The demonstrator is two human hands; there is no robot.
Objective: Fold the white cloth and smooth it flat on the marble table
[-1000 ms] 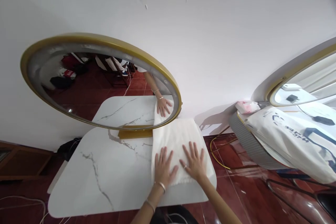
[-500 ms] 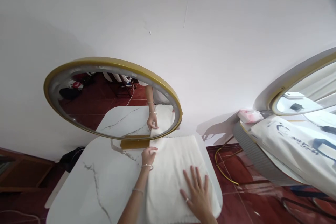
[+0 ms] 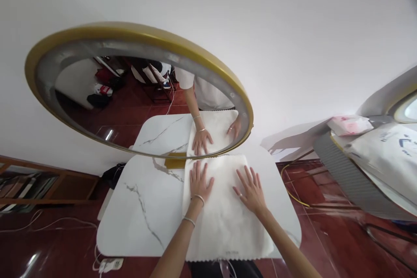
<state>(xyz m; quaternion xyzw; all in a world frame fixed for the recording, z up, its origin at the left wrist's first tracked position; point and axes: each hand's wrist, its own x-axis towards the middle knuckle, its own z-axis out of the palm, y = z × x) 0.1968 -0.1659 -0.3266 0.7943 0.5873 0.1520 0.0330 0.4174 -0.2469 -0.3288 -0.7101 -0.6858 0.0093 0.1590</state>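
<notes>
A white cloth [image 3: 224, 217] lies spread over the right half of a white marble-patterned table [image 3: 143, 213], its near edge hanging over the front. My left hand [image 3: 199, 180] rests flat on the cloth's far left part, fingers stretched out, bracelets on the wrist. My right hand [image 3: 251, 190] lies flat on the cloth's far right part, fingers spread, a ring on one finger. Neither hand holds anything.
A large oval gold-framed mirror [image 3: 137, 39] stands at the table's back edge and reflects my hands. A second table to the right carries a white bag [image 3: 387, 156] and a pink packet [image 3: 350, 125]. A yellow cable [image 3: 293, 193] and a power strip [image 3: 110, 265] lie on the red floor.
My left hand let go of the cloth's far left corner and now lies flat on it. My right hand slid farther up the cloth. The view has moved closer.
</notes>
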